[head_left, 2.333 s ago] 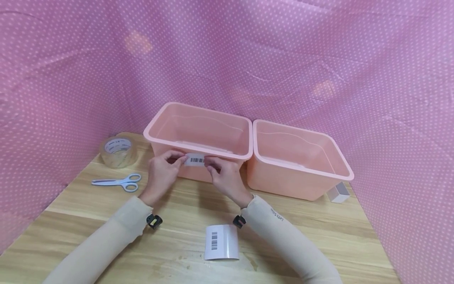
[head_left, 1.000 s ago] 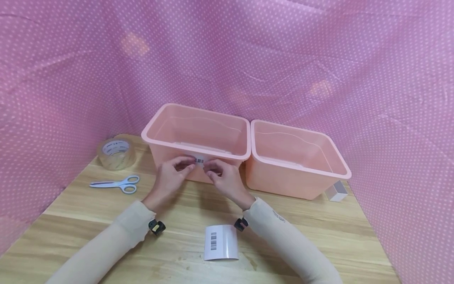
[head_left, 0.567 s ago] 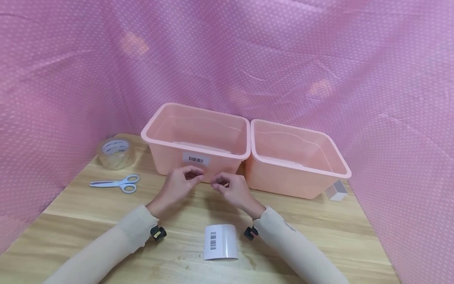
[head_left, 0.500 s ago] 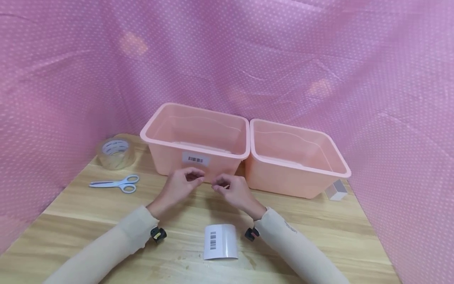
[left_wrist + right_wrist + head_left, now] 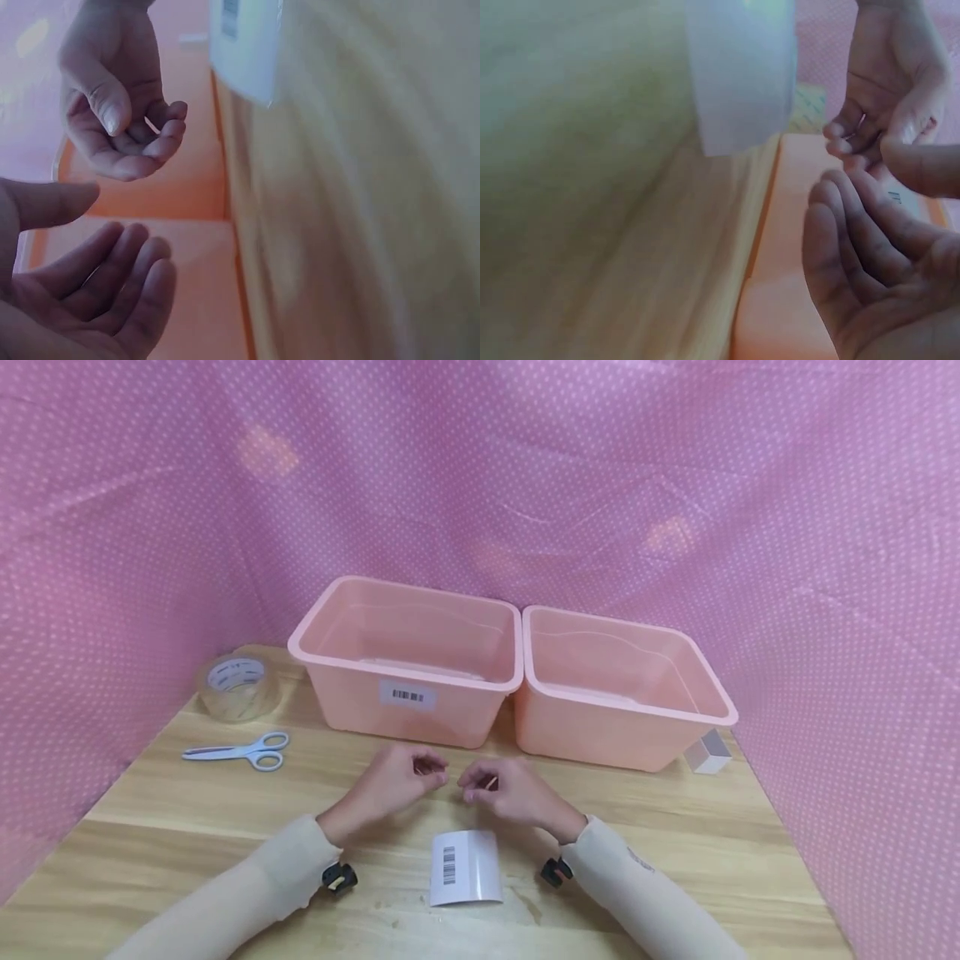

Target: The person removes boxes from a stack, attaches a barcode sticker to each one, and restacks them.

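Observation:
A barcode label point(image 5: 407, 695) lies flat on the front wall of the left pink bin point(image 5: 352, 697). Between that bin and a curled barcode sticker sheet point(image 5: 483, 867) on the table, both hands hover with loosely bent fingers. My left hand point(image 5: 392, 779) holds nothing, thumb apart from the fingers, as the left wrist view also shows. Facing it, my right hand point(image 5: 517, 792) is likewise bare, its fingertips a short gap from the left ones. The sheet, with one printed barcode and a glossy right half, is nearest to the hands in front.
A second pink bin point(image 5: 600, 735) stands against the first on the right, with a small white box point(image 5: 707, 753) beside it. On the left are a roll of clear tape point(image 5: 238, 689) and light-blue scissors point(image 5: 240, 752). Pink dotted cloth point(image 5: 480, 485) walls the table in.
The hands held the barcode label at the left bin's front, then let go and drew back toward the person. The label now stays on the bin.

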Tool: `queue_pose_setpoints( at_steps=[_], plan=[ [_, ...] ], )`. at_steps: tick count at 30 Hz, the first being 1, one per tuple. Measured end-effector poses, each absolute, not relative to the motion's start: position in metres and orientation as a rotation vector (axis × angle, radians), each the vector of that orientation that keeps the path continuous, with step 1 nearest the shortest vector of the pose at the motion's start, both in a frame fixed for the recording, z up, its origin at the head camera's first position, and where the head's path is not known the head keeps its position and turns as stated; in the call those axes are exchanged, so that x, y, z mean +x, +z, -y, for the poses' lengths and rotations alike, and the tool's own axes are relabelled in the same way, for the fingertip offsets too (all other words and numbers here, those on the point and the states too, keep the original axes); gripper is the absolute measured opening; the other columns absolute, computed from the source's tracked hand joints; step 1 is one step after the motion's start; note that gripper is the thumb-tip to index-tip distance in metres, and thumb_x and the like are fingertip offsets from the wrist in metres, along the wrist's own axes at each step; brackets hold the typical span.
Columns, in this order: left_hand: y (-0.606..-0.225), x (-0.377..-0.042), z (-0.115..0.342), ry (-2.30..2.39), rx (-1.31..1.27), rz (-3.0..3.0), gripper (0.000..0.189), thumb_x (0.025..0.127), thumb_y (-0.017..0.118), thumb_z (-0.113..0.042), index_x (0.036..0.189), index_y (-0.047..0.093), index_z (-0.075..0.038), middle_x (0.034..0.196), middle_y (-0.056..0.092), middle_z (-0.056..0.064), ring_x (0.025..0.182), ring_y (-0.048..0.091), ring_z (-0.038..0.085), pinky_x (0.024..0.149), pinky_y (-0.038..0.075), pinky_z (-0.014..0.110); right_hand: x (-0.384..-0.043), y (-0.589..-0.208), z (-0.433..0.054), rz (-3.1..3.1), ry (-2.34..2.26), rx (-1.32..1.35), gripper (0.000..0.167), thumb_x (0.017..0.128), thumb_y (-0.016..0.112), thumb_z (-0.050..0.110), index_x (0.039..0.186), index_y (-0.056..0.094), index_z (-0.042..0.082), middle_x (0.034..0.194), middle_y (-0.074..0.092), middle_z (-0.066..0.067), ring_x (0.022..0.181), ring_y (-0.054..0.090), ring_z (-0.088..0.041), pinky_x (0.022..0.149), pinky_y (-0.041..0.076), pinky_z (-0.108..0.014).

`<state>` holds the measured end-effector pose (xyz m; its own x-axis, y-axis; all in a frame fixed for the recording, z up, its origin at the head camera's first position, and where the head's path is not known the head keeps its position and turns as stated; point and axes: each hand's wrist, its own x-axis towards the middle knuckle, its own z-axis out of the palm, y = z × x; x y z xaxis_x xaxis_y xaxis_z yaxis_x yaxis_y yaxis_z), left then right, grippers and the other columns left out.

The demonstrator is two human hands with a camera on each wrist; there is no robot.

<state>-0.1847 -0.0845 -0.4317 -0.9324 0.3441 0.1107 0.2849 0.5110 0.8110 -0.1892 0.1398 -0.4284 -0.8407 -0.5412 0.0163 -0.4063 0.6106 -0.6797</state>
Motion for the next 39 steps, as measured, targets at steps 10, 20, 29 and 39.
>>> queue_pose_setpoints(
  at_steps=[10, 20, 29, 39],
  plan=[
    [-0.444, -0.166, 0.071, 1.203, 0.653, -2.586, 0.024, 0.085, 0.077, -0.019, 0.106, 0.077, -0.006, 0.093, 0.077, 0.000, 0.082, 0.065, 0.007, 0.074, 0.057, 0.025, -0.173, -0.437, -0.154, -2.501, -0.955, -0.887, 0.012, 0.092, 0.073, 0.018, 0.103, 0.075, 0.018, 0.093, 0.076, 0.008, 0.084, 0.066, 0.001, 0.079, 0.055, -0.019],
    [-0.445, -0.159, 0.073, 1.187, 0.712, -2.492, 0.022, 0.084, 0.076, -0.018, 0.102, 0.077, -0.005, 0.090, 0.075, 0.000, 0.079, 0.064, 0.008, 0.071, 0.056, 0.024, -0.164, -0.441, -0.157, -2.503, -0.892, -0.902, 0.011, 0.090, 0.073, 0.017, 0.101, 0.074, 0.020, 0.092, 0.075, 0.011, 0.082, 0.064, 0.002, 0.078, 0.053, -0.018],
    [-0.445, -0.154, 0.066, 1.187, 0.718, -2.427, 0.021, 0.081, 0.079, -0.018, 0.097, 0.077, -0.005, 0.085, 0.075, -0.001, 0.076, 0.064, 0.009, 0.064, 0.054, 0.023, -0.163, -0.448, -0.157, -2.520, -0.853, -0.906, 0.011, 0.089, 0.074, 0.020, 0.100, 0.074, 0.022, 0.089, 0.073, 0.014, 0.081, 0.062, 0.004, 0.078, 0.051, -0.017],
    [-0.442, -0.152, 0.062, 1.114, 0.689, -2.460, 0.020, 0.076, 0.085, -0.015, 0.092, 0.076, -0.008, 0.083, 0.073, -0.002, 0.077, 0.063, 0.010, 0.068, 0.054, 0.027, -0.162, -0.447, -0.156, -2.520, -0.833, -0.883, 0.009, 0.087, 0.077, 0.020, 0.094, 0.073, 0.022, 0.083, 0.070, 0.014, 0.075, 0.059, 0.004, 0.069, 0.051, -0.016]
  ],
)
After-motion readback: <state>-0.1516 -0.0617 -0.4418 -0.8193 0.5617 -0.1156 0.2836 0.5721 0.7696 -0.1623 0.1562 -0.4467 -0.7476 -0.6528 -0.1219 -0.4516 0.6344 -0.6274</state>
